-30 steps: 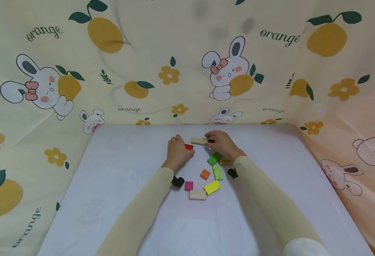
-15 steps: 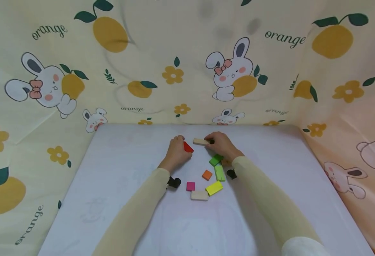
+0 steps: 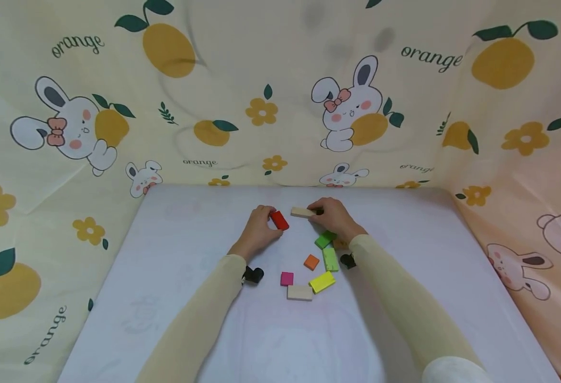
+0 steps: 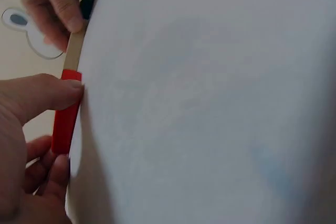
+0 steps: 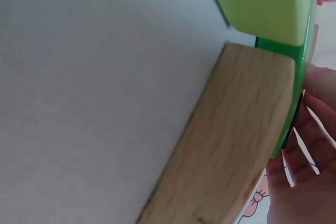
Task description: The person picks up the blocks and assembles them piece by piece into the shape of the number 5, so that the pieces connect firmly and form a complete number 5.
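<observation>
Red block [image 3: 279, 220] turned; orientation apparently under adjustment.
Left hand [image 3: 255, 232] grasps it; right hand [image 3: 335, 217] pinches black block [image 4: 86, 7] beside pale wooden block [image 3: 302, 212].

Your head view is evenly lit, with a soft shadow on the counter [image 3: 285, 340] at five o'clock. Your wrist views look dimmer; the left blurs dark at three o'clock, and the red block [image 4: 65, 124] bows at nine.
</observation>
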Demonstrator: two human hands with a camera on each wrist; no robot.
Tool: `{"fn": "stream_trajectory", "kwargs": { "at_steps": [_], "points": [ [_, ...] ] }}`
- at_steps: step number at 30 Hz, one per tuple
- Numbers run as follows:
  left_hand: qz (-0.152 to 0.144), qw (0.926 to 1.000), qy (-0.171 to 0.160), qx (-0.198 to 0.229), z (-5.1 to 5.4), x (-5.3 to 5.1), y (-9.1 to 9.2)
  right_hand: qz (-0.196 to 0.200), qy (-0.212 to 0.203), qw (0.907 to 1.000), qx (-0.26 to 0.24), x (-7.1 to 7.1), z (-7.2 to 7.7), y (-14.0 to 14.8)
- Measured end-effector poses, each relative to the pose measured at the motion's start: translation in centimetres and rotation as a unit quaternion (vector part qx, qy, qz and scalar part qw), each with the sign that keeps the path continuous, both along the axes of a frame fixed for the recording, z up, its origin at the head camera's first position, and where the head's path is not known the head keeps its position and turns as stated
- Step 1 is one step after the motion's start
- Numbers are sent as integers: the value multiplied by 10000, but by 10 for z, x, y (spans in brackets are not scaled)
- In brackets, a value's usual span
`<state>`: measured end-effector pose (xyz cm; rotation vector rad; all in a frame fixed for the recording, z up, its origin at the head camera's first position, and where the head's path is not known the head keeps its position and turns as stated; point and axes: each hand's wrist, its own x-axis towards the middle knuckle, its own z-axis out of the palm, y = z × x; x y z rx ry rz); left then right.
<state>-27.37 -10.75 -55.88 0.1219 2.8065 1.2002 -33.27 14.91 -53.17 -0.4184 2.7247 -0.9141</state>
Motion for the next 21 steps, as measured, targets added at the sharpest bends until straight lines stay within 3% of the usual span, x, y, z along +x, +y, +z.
{"fn": "stream_trajectory", "kwargs": {
  "at_steps": [6, 14, 21],
  "points": [
    [-228, 9996, -170, -19, 4, -4, -6, -92, -126, 9998, -111, -1, 0, 0],
    [-307, 9986, -414, 92, 13, -9, -8, -55, -16, 9998, -166, -1, 4, 1],
    [-507, 9979, -391, 122, 17, -17, -6, -83, -148, 9992, -358, -1, 9, 1]
  ]
}}
